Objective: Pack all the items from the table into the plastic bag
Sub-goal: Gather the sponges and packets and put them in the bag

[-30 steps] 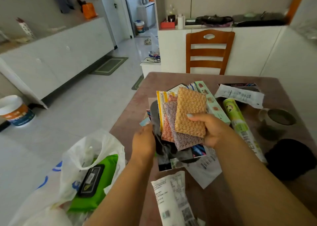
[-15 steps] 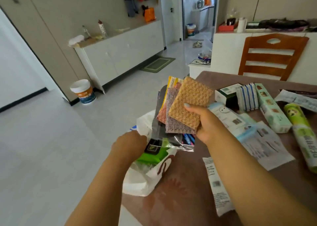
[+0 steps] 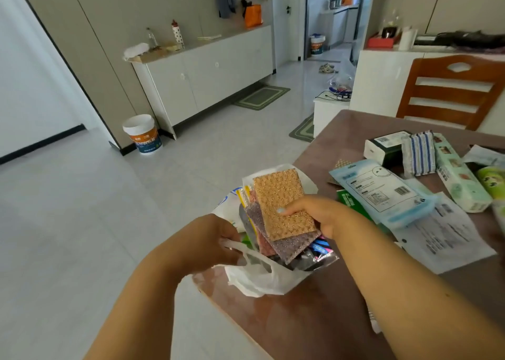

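My right hand (image 3: 319, 214) grips a fanned stack of glittery scouring pads (image 3: 284, 206), gold on top with purple and pink beneath, plus clear packets. The stack sits partly inside the mouth of the white plastic bag (image 3: 262, 280) at the table's left edge. My left hand (image 3: 210, 239) pinches the bag's handle and holds the mouth apart. On the brown table (image 3: 314, 318) lie a light-blue packet (image 3: 379, 190), a white-and-green box (image 3: 382, 148), a blue-striped cloth pack (image 3: 419, 155), a long pale-green box (image 3: 459, 182) and printed flat packets (image 3: 442, 236).
A wooden chair (image 3: 451, 92) stands at the table's far side. A white bucket (image 3: 143, 134) sits on the tiled floor by the long white cabinet (image 3: 207, 78). Green mats (image 3: 262, 97) lie near the doorway. A green roll (image 3: 494, 182) is at the right edge.
My view has swung left. My right hand carried the stack of pads from above the table's items down into the bag's mouth, while my left hand took hold of the bag's handle.
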A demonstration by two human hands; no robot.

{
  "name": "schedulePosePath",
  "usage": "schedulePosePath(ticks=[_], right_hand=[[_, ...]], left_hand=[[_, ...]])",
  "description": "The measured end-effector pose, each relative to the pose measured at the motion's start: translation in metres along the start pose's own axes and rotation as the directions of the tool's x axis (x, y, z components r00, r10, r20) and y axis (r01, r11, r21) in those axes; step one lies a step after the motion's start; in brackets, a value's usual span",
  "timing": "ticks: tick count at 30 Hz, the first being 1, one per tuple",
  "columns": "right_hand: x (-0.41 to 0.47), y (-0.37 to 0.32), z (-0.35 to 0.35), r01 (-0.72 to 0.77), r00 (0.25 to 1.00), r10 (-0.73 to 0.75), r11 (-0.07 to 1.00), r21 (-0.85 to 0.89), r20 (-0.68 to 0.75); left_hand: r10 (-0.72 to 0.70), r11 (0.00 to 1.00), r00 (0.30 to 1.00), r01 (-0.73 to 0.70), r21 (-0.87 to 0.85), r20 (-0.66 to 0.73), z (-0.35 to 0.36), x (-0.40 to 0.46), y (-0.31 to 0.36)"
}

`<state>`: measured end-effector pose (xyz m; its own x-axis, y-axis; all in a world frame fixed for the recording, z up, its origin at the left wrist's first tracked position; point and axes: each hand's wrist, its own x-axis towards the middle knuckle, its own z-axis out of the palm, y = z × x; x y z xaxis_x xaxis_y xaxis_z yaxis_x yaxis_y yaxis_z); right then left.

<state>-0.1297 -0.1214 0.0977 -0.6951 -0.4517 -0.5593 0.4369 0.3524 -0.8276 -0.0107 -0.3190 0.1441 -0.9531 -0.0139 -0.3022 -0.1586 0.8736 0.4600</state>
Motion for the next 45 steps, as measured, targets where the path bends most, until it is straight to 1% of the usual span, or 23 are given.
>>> schedulePosePath(ticks=[4,8,10,15,17,19,21,22,25,28,30,31,33,34,36,37,38,39,40,41,42,43,45], right_hand=[[0.004,-0.004,0.0,-0.071,0.992,0.083,0.99,-0.124,0.093],[0.017,-0.003,0.018,-0.123,0.984,0.157,0.937,-0.327,0.08],[0.025,0.0,0.024,-0.099,0.992,0.117,0.952,-0.29,0.043],[0.042,0.006,0.038,-0.02,0.997,0.028,0.994,0.103,-0.078],[0.054,0.013,0.043,-0.024,0.997,0.029,0.998,0.065,-0.073],[0.055,0.014,0.049,-0.023,0.996,0.009,0.989,-0.148,-0.091],[0.051,0.012,0.049,-0.093,0.983,-0.004,0.855,-0.51,-0.185],[0.048,0.008,0.046,-0.124,0.975,-0.021,0.771,-0.624,-0.22],[0.031,-0.014,0.025,-0.133,0.977,-0.014,0.735,-0.664,-0.212],[0.027,-0.033,0.004,0.004,0.957,-0.222,0.657,-0.753,-0.188],[0.032,-0.033,-0.003,0.064,0.909,-0.385,0.51,-0.858,-0.162],[0.036,-0.03,-0.004,0.061,0.904,-0.402,0.456,-0.888,-0.144],[0.038,-0.024,-0.006,-0.016,0.915,-0.376,0.337,-0.941,-0.15],[0.042,-0.022,-0.011,-0.051,0.92,-0.37,0.221,-0.974,-0.132],[0.051,-0.025,-0.023,-0.125,0.929,-0.339,0.087,-0.988,-0.148],[0.057,-0.029,-0.031,-0.141,0.921,-0.345,0.131,-0.981,-0.178],[0.058,-0.037,-0.037,-0.108,0.906,-0.366,0.291,-0.951,-0.215],[0.058,-0.046,-0.042,-0.031,0.883,-0.377,0.549,-0.835,-0.281],[0.054,-0.057,-0.048,0.08,0.864,-0.373,0.766,-0.638,-0.339],[0.05,-0.066,-0.053,0.212,0.836,-0.374,0.895,-0.392,-0.402],[0.045,-0.074,-0.058,0.284,0.816,-0.353,0.935,-0.214,-0.458],[0.04,-0.078,-0.061,0.317,0.805,-0.332,0.941,-0.117,-0.491],[0.035,-0.077,-0.064,0.297,0.804,-0.315,0.948,-0.119,-0.504]], left_hand=[[0.049,0.998,0.999,-0.05,-0.025,-0.014,-0.002,0.0,-0.003],[0.105,0.992,0.994,-0.106,-0.066,-0.01,-0.002,0.001,-0.002],[0.138,0.986,0.99,-0.138,-0.095,0.0,-0.002,0.002,-0.001],[0.187,0.978,0.981,-0.19,-0.09,-0.046,-0.002,0.01,-0.006],[0.195,0.974,0.979,-0.199,-0.104,-0.054,-0.003,0.015,-0.008],[0.203,0.97,0.978,-0.208,-0.128,-0.045,-0.004,0.017,-0.009],[0.204,0.968,0.978,-0.207,-0.145,-0.033,-0.004,0.019,-0.01],[0.199,0.966,0.979,-0.202,-0.162,-0.034,-0.004,0.021,-0.011],[0.194,0.96,0.98,-0.199,-0.198,-0.042,-0.005,0.025,-0.013],[0.208,0.959,0.978,-0.206,-0.193,-0.013,-0.008,0.028,-0.017],[0.21,0.958,0.977,-0.199,-0.206,0.033,-0.013,0.029,-0.019],[0.216,0.955,0.975,-0.199,-0.221,0.056,-0.015,0.029,-0.019],[0.231,0.942,0.97,-0.203,-0.266,0.078,-0.018,0.028,-0.018],[0.231,0.935,0.97,-0.201,-0.291,0.071,-0.019,0.028,-0.016],[0.225,0.925,0.974,-0.202,-0.32,0.035,-0.02,0.029,-0.013],[0.219,0.923,0.976,-0.203,-0.327,0.013,-0.021,0.03,-0.012],[0.211,0.92,0.977,-0.202,-0.336,-0.008,-0.021,0.031,-0.011],[0.204,0.917,0.979,-0.2,-0.345,-0.027,-0.022,0.033,-0.01],[0.2,0.914,0.979,-0.202,-0.351,-0.043,-0.023,0.033,-0.008],[0.202,0.912,0.978,-0.21,-0.353,-0.06,-0.025,0.034,-0.005],[0.203,0.911,0.977,-0.215,-0.352,-0.073,-0.027,0.035,-0.003],[0.197,0.913,0.977,-0.213,-0.347,-0.082,-0.029,0.035,0.0],[0.168,0.932,0.982,-0.188,-0.309,-0.09,-0.032,0.035,0.005]])
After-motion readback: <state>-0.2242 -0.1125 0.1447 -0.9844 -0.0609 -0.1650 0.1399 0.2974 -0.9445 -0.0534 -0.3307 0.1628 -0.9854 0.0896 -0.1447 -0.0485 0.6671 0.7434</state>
